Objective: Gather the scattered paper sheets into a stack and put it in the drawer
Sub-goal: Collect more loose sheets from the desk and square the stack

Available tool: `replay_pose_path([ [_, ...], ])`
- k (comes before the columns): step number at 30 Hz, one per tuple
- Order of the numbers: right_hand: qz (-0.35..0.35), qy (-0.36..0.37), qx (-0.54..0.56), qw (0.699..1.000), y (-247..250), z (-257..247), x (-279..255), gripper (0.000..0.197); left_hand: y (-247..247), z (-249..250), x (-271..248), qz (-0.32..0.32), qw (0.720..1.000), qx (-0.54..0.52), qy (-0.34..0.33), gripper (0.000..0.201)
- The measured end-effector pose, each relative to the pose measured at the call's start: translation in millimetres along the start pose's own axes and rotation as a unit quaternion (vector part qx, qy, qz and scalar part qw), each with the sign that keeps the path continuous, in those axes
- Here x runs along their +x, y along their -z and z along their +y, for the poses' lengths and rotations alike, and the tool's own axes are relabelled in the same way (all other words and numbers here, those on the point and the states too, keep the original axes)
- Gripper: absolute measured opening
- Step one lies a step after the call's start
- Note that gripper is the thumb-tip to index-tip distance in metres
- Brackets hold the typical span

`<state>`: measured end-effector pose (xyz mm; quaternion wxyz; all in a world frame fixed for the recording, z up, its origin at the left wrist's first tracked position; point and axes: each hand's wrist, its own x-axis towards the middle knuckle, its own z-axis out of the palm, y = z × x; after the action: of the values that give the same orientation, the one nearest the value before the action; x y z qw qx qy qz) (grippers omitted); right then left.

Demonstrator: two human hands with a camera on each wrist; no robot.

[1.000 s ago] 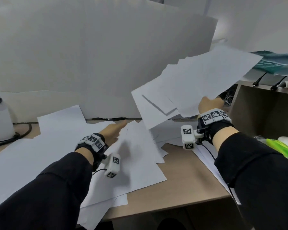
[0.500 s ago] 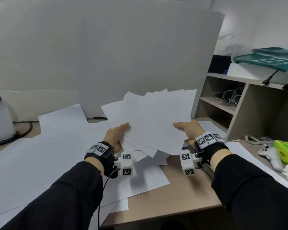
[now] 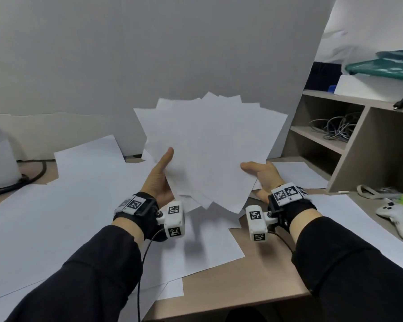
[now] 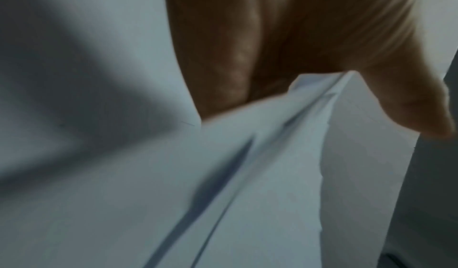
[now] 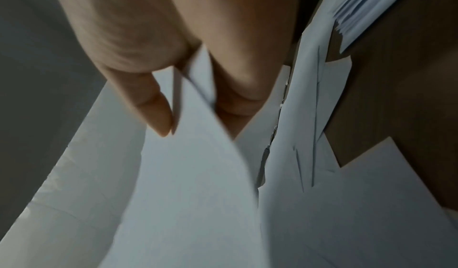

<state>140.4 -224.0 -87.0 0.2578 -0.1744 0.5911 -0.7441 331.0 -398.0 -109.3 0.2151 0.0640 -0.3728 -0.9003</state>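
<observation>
While both hands held it up above the tabletop (image 3: 261, 273), the fanned bundle of paper sheets (image 3: 209, 149) stood nearly upright between them, its long axis running toward twelve o'clock and its corners splayed unevenly along the top edge. At about nine o'clock of the bundle, the left hand (image 3: 159, 180) gripped its lower left edge, thumb laid up the near face; the left wrist view showed the thumb and palm closed on the paper edges. At about three o'clock, the right hand (image 3: 262, 177) pinched the lower right edge, and the right wrist view showed a sheet caught between thumb and fingers (image 5: 235, 88). Both hands sat equally near the bundle, one at each side. Below, loose sheets (image 3: 79, 205) lay spread over the tabletop from seven to ten o'clock, with another sheet (image 3: 296, 175) at four o'clock. No drawer showed in any view. Squaring the bundle would likely mean tapping its lower edge on the tabletop at six o'clock.
</observation>
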Motion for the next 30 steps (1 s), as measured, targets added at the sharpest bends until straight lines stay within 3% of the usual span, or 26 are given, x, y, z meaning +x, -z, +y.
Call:
replay_pose_path([
  [3, -0.02, 0.002, -0.026, 0.999, -4.2, 5.8, 1.1, 0.03, 3.7, -1.7, 6.0, 0.068, 0.992, 0.104, 0.0, 0.044],
  [6, -0.023, 0.013, -0.052, 0.998, -7.9, 7.1, 1.9, 0.03, 18.5, -4.0, 17.9, 0.158, 0.963, 0.217, 0.008, 0.046],
  [9, -0.006, 0.018, -0.072, 0.997, -8.3, 9.5, 9.4, 0.031, 27.5, 0.0, 22.6, 0.192, 0.949, 0.249, 0.009, 0.042],
  [12, 0.029, 0.006, -0.068, 0.997, -6.4, 6.9, 17.7, 0.017, 37.5, 11.2, 26.4, 0.217, 0.947, 0.237, -0.021, 0.042],
  [15, 0.148, -0.035, -0.098, 0.983, 5.4, 6.7, 29.7, 0.004, 54.4, 23.0, 30.1, 0.26, 0.945, 0.181, -0.075, 0.061],
  [18, 0.213, -0.073, -0.187, 0.956, 17.7, 11.2, 42.1, 0.026, 65.2, 29.7, 27.7, 0.265, 0.95, 0.126, -0.11, 0.043],
  [24, 0.19, -0.104, -0.343, 0.914, 8.3, 15.0, 57.8, 0.034, 83.3, 27.5, 28.7, 0.279, 0.95, 0.092, -0.103, 0.046],
  [28, 0.2, -0.128, -0.461, 0.855, 24.3, 24.3, 88.3, 0.043, 82.4, 26.4, 27.8, 0.279, 0.949, 0.104, -0.103, 0.042],
  [30, 0.191, -0.144, -0.459, 0.855, 19.2, 21.9, 85.4, 0.047, 83.9, 22.4, 26.6, 0.288, 0.948, 0.108, -0.089, 0.043],
])
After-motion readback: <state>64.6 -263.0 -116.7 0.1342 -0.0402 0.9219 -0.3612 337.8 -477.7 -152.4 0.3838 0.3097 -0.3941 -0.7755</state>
